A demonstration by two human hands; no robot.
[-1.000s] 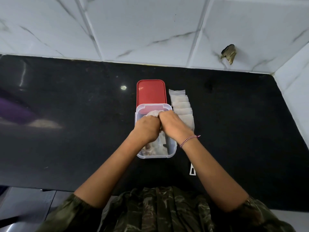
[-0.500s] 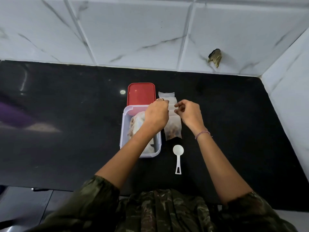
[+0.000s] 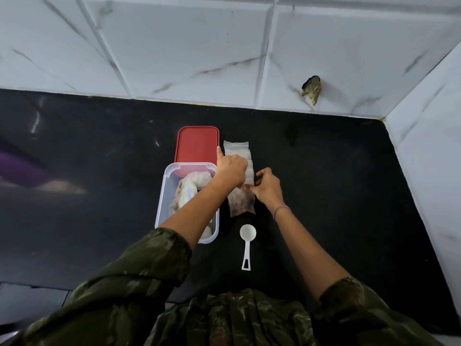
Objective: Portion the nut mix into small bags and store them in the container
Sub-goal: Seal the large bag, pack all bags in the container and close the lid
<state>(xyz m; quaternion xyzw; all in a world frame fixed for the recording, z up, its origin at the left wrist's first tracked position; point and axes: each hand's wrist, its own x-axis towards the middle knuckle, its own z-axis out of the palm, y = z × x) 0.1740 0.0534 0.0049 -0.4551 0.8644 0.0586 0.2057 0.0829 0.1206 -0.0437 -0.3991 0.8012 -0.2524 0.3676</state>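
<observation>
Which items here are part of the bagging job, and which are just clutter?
Job:
- left hand and right hand, both on the filled small bag
- empty bags
- clear container holding the nut mix bag
- red lid
- white scoop

Clutter:
- debris on the wall tile

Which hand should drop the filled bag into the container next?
Left. The left hand pinches the filled bag's top alongside the right hand, and its arm already crosses the open container, which lies on that side. The right hand would have to cross over.
</observation>
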